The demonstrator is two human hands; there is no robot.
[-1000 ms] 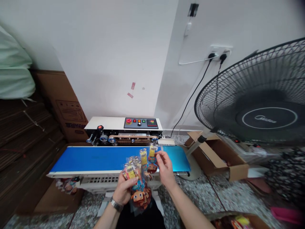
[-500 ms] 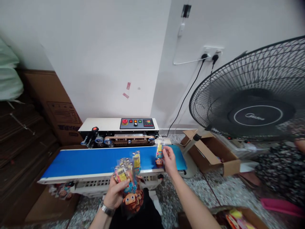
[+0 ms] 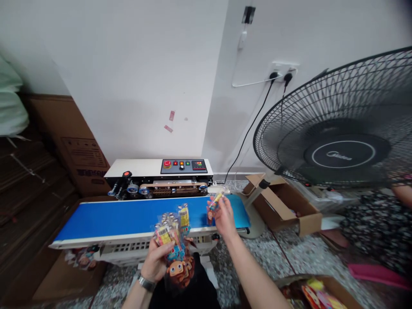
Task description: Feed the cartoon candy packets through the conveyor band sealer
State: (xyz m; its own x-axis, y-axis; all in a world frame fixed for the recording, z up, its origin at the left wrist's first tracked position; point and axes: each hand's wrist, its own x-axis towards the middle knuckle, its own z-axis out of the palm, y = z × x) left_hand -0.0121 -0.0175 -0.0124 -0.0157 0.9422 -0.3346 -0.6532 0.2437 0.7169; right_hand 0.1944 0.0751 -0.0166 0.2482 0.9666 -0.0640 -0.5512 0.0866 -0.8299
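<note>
My left hand (image 3: 157, 260) is closed round a bunch of clear plastic packets (image 3: 175, 253), printed with a brown cartoon face, a blue part and yellow labels with barcodes. The bunch hangs in front of the near edge of the blue conveyor belt (image 3: 122, 216). In my right hand (image 3: 225, 216) one single packet (image 3: 212, 207) of the same kind is pinched, tilted, over the belt's right end. Behind the belt stands a band sealing machine (image 3: 135, 168) with rollers, a red stop button and a lit display.
A large black fan (image 3: 341, 128) stands at the right, partly over an open cardboard box (image 3: 281, 201). Another box (image 3: 341, 287) holding colourful packets sits at the lower right. Below the belt's left end is a carton (image 3: 64, 279). A person in patterned clothing (image 3: 370, 231) is at the far right.
The single packet in my right hand has tipped from nearly upright to a slant, turning with the fingers. My left hand and its bunch have barely moved.
</note>
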